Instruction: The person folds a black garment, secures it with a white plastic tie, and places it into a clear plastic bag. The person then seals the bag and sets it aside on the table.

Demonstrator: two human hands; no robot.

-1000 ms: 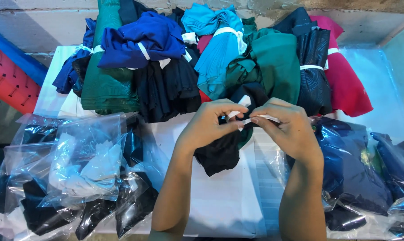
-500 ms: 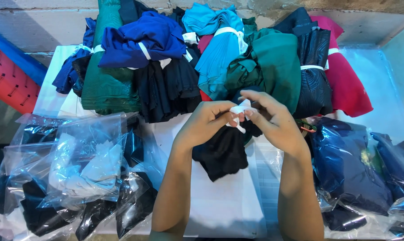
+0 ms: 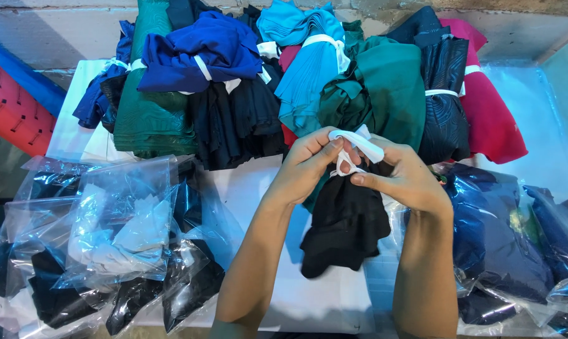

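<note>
Both hands work at the white tie strip (image 3: 353,150) that binds a black cloth bundle (image 3: 345,223), held up just above the white desk (image 3: 309,295). The left hand (image 3: 309,166) pinches the strip's loop; the right hand (image 3: 403,179) nips its tail (both grips narrow). The knot looks half-worked; the next move calls for a steady pull with the bundle supported.

A white table (image 3: 277,301) stands against a grey concrete wall (image 3: 58,28) in daylight.
</note>
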